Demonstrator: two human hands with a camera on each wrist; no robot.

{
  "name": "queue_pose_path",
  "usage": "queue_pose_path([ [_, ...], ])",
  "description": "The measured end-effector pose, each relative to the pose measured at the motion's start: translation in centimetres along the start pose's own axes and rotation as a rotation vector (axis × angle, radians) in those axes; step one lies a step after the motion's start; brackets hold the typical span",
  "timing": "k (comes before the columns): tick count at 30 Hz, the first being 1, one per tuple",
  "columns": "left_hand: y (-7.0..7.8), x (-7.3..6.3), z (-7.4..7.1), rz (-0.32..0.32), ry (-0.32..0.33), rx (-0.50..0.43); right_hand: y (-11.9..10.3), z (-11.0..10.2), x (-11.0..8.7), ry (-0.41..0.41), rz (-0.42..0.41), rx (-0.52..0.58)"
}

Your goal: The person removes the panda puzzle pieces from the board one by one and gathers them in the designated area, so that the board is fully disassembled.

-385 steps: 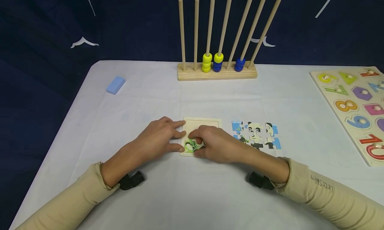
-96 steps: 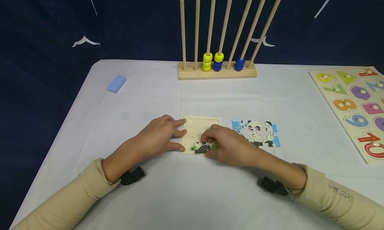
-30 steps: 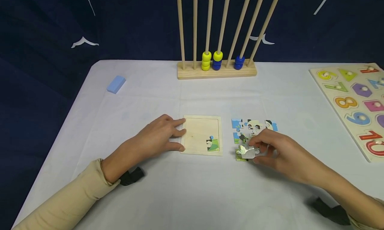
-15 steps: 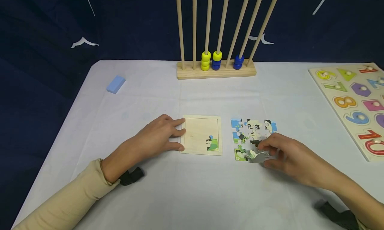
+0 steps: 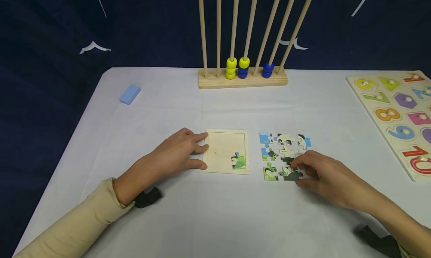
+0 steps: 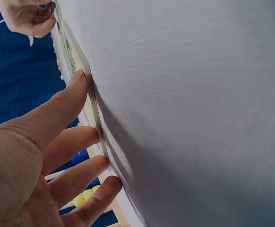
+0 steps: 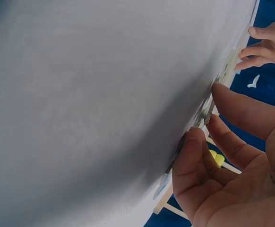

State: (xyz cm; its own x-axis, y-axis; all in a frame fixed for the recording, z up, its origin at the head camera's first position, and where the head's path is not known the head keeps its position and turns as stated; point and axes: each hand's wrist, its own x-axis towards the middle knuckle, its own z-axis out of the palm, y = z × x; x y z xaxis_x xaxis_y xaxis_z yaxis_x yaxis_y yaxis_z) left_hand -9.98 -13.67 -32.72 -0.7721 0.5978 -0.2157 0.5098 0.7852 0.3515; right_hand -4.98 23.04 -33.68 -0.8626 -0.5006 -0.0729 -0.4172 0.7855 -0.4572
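Observation:
My left hand [image 5: 180, 150] steadies the left edge of a square wooden puzzle tray [image 5: 225, 142], its fingers and thumb extended. In the left wrist view, the fingertips touch the tray's rim. One green corner piece [image 5: 238, 161] lies in the tray's lower right. My right hand [image 5: 323, 175] pinches the right end of a black, white and green jigsaw piece [image 5: 290, 174] low over the cloth. The right wrist view shows the thumb and fingers close together there. Left of it lies a green corner piece [image 5: 270, 172]; above lie several panda pieces [image 5: 284, 139], partly hidden by the hand.
An abacus [image 5: 242, 82] with yellow and blue beads stands at the back. A blue block [image 5: 130, 95] lies at the back left. At the right edge is a peg board of numbers and shapes [image 5: 387, 116]. White cloth covers the table.
My right hand earlier carried the piece away from the tray to the right. Since then it has turned the piece flat, picture side up, beside the green corner piece. The left hand stays put.

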Motion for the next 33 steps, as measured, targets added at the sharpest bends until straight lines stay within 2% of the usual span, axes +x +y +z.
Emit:
queue_pose_path([
  [13, -0.07, 0.01, 0.06, 0.009, 0.012, 0.006, 0.02, -0.04, -0.13, -0.029, 0.006, -0.017],
  [26, -0.11, -0.02, 0.05, 0.002, 0.009, -0.005, -0.12, -0.16, 0.17, -0.06, 0.04, 0.021],
  [29, -0.12, -0.05, 0.05, -0.002, 0.008, -0.005, -0.24, -0.29, 0.27, -0.042, 0.026, 0.042],
  [33, -0.05, 0.0, 0.08, -0.001, 0.003, 0.001, -0.63, -0.31, 0.31, 0.028, -0.041, 0.086],
])
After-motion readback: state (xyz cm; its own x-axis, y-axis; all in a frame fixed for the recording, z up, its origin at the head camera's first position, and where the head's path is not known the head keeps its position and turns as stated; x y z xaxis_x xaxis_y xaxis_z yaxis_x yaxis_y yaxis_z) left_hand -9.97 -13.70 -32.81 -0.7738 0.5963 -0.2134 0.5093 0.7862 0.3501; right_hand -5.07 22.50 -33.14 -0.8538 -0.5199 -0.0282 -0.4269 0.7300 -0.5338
